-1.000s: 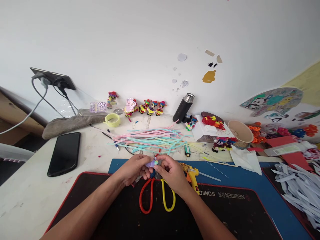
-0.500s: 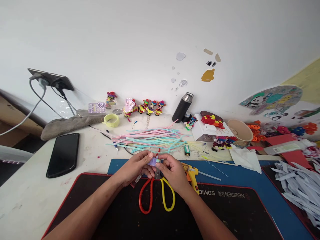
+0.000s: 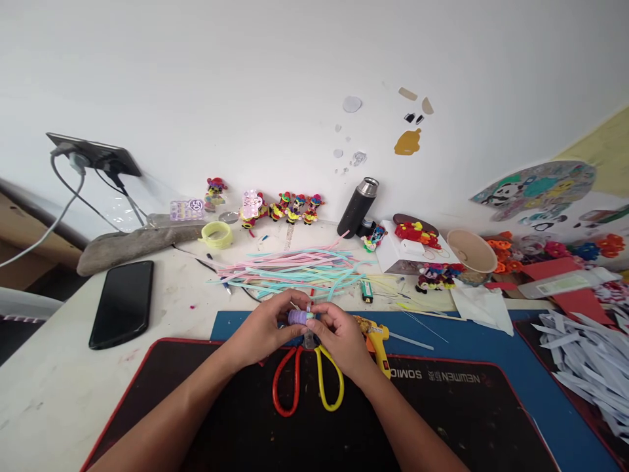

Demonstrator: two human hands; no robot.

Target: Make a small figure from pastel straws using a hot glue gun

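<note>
Between my two hands is a small purple coiled piece (image 3: 297, 318), ribbed like wound pipe cleaner, with a pale green bit at its right end. My left hand (image 3: 263, 328) has its thumb and fingers curled round the coil's left side. My right hand (image 3: 341, 337) pinches the pale green end; some of its fingertips are hidden. Just below lie scissors with one red handle (image 3: 286, 381) and one yellow handle (image 3: 331, 380), their blades mostly covered by my hands. A yellow glue gun (image 3: 378, 341) rests beside my right hand.
Pink, blue and yellow pipe cleaners (image 3: 295, 270) lie behind my hands. A phone (image 3: 122, 305) is at left, a black thermos (image 3: 358, 208) at the wall. Several small figures (image 3: 295, 208) stand along the back. White paper strips (image 3: 584, 367) pile up at right.
My left hand has shifted its grip: the thumb has dropped below the purple coil, which now shows more fully. My right hand stays nearly in place. The view has tilted slightly.
</note>
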